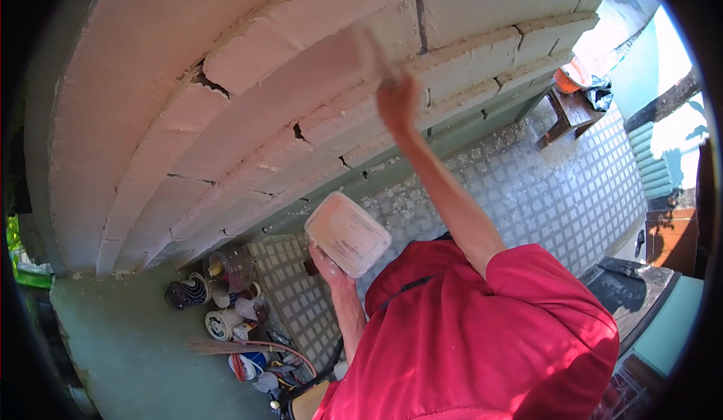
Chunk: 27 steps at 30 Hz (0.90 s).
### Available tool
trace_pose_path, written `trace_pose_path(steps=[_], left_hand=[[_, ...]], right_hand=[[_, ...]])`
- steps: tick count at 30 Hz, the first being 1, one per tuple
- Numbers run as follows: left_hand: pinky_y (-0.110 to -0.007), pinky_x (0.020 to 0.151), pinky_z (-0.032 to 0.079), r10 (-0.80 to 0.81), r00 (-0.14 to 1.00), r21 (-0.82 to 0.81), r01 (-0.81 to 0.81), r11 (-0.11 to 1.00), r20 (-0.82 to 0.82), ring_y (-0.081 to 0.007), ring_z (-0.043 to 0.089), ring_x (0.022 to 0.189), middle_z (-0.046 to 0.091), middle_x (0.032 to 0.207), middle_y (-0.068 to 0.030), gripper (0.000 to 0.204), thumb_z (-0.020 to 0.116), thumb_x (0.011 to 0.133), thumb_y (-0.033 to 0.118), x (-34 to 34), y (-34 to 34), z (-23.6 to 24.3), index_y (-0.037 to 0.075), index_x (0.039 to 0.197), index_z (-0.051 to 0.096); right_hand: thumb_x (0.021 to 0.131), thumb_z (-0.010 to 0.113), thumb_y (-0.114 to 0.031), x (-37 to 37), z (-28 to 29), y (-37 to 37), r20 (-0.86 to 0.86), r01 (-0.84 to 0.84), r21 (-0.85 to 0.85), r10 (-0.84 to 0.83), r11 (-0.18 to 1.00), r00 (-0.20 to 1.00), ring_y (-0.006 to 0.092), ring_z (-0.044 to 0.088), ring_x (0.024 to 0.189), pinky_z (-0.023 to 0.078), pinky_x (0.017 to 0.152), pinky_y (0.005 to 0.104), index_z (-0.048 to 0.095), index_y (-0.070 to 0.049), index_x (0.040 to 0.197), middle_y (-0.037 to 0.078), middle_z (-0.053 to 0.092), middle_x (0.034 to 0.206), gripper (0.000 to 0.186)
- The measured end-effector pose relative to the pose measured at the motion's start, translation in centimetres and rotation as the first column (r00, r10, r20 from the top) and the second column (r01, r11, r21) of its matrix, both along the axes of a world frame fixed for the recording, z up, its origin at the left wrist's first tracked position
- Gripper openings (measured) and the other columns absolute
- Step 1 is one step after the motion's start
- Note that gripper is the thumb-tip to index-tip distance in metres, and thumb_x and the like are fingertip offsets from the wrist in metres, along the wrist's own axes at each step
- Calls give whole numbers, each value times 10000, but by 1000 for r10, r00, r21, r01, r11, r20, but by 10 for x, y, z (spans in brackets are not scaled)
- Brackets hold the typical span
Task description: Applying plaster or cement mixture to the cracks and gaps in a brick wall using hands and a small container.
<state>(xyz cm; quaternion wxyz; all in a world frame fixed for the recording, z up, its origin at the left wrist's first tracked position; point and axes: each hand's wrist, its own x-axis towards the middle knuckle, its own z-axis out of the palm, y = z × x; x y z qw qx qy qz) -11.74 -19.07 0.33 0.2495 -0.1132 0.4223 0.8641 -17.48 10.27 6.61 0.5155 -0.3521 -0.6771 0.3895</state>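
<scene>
Up at the block wall [263,59], my right hand [399,100] is closed round the handle of a paintbrush [369,50]. The brush head is smeared by motion and lies over the pale blocks, so its exact contact with them cannot be made out. Lower down, in front of my chest, my left hand [333,263] grips a rectangular tub [348,232] from below and the side. Pale pinkish-white coating with darker streaks shows in the tub. Most of the left fingers are hidden under it.
Buckets [224,324], bags and a hose [297,352] crowd the floor at lower left. A small wooden stool [572,113] stands far right, with an orange bucket [572,75] on it. Tiled floor [527,187] runs along the wall, whose joints have dark gaps and protruding ledges.
</scene>
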Motion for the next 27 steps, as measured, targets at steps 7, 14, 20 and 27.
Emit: trace_pose_path(steps=[7,14,20,27], left_hand=[[-354,820,517,9,1000,-9,-9,1000,9,-208,596,973,592,1100,-55,376,358,953,321,3,-14,-4,59,1163,528],[-356,813,523,-71,997,23,71,997,-14,-211,607,953,604,1086,-58,373,358,956,320,-6,-17,4,58,1155,533],[-354,811,521,-103,995,56,102,993,12,-210,606,952,603,1072,-60,377,363,955,330,1,-33,1,61,1158,531],[-364,822,519,-67,997,-28,68,997,39,-220,606,957,601,1083,-63,407,344,956,340,18,-61,-7,49,1180,519]], right_hand=[[708,515,35,-9,22,-2,2,95,145,-97,985,995,421,582,688,444,616,446,654,-5,899,259,561,669,239],[641,511,71,-2,13,-12,174,-203,322,153,925,973,378,606,828,493,718,432,637,-94,1111,191,637,906,514],[693,650,-69,23,40,25,122,-121,776,40,619,992,298,584,1023,500,833,404,604,-169,1164,58,621,1099,484],[672,691,-53,6,59,17,182,-163,887,-1,433,983,275,533,1141,475,923,402,604,-163,1165,29,579,1209,512]])
